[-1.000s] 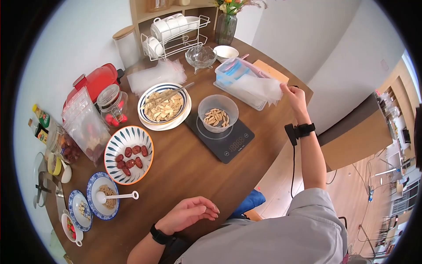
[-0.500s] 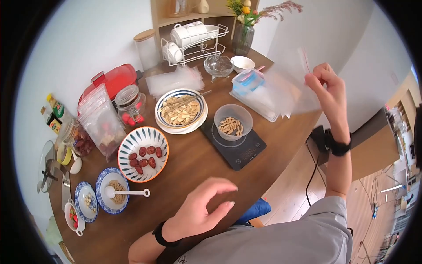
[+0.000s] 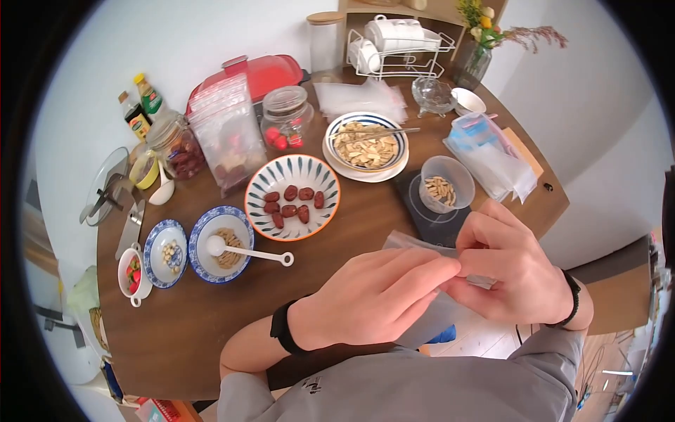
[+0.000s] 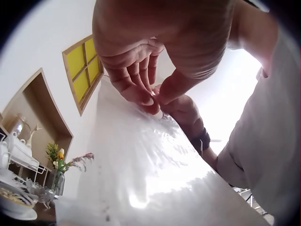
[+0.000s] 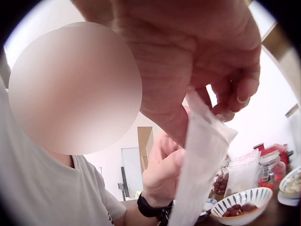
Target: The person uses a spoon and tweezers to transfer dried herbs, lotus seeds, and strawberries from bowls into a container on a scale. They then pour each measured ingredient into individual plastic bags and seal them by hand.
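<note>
Both hands meet in front of me at a clear zip bag [image 4: 141,174]. My left hand [image 3: 376,295] pinches its edge between thumb and forefinger. My right hand [image 3: 517,260] grips the same edge right beside the left fingertips. In the right wrist view the bag [image 5: 202,160] hangs down as a pale sheet from the right fingers. Beyond the hands, a plastic tub [image 3: 450,172] of light-brown slices stands on a black kitchen scale [image 3: 430,224], part of which the hands and bag hide. A pack of bags [image 3: 492,158] lies right of the tub.
A bowl of red dates [image 3: 256,225], a bowl of pale slices [image 3: 330,148] with tongs across it, and blue-rimmed bowls [image 3: 204,274] with a white spoon [image 3: 267,254] stand to the left. Filled bags [image 3: 225,133], jars [image 3: 287,116] and a cup rack [image 3: 401,70] stand behind.
My right hand has pulled a bag off the pack and brought it down and inward. My left hand has moved up to meet it and now pinches the bag too. The head view has turned left.
</note>
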The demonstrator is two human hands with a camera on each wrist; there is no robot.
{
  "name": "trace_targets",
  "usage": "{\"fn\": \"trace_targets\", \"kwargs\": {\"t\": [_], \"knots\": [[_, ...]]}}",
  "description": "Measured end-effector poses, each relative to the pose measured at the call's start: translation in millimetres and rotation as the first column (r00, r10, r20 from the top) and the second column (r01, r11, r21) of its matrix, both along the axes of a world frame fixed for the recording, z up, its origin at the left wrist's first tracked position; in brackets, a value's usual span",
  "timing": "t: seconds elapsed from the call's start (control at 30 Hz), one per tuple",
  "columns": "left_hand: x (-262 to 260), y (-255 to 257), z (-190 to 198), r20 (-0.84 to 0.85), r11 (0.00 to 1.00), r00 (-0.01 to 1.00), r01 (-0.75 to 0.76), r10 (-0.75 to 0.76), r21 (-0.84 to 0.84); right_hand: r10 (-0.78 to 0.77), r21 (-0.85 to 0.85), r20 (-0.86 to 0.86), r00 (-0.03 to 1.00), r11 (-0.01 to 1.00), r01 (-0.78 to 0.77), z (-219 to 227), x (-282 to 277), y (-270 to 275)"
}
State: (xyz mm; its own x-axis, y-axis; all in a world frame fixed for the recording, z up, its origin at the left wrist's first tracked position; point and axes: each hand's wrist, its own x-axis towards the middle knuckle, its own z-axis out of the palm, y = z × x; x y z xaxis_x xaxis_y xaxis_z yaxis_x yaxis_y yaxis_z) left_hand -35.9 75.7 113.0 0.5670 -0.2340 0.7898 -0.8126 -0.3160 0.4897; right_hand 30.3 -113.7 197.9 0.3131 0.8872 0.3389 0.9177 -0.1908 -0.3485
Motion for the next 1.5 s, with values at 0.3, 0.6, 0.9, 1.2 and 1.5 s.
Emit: {"fn": "trace_targets", "kwargs": {"t": [0.3,0.6,0.9,1.2,1.5], "knots": [[0.7,18.7,8.6,-0.092,0.986,0.987,0.117,-0.129,-0.123,0.089,-0.219,-0.578,0.811,0.941,-0.259,27.0,30.4,-8.9],[-1.4,49.0,18.9,-0.049,0.99,0.993,0.102,-0.107,-0.099,0.072,-0.102,-0.192,0.979,0.991,-0.092,32.3,21.9,-20.8],[35.1,25.2,-15.1,-0.347,0.735,0.747,0.27,-0.567,-0.622,0.211,0.14,-0.146,0.967,0.972,-0.191,19.9,17.6,-8.8],[32.5,10.2,-31.0,-0.398,0.81,0.72,0.405,-0.569,-0.424,-0.011,0.318,-0.241,0.97,0.944,0.09,11.9,21.0,-15.4],[37.9,20.6,-27.8,-0.463,0.909,0.783,0.35,-0.416,-0.225,0.087,0.282,-0.186,0.979,0.959,-0.032,8.4,19.4,-16.1]]}}
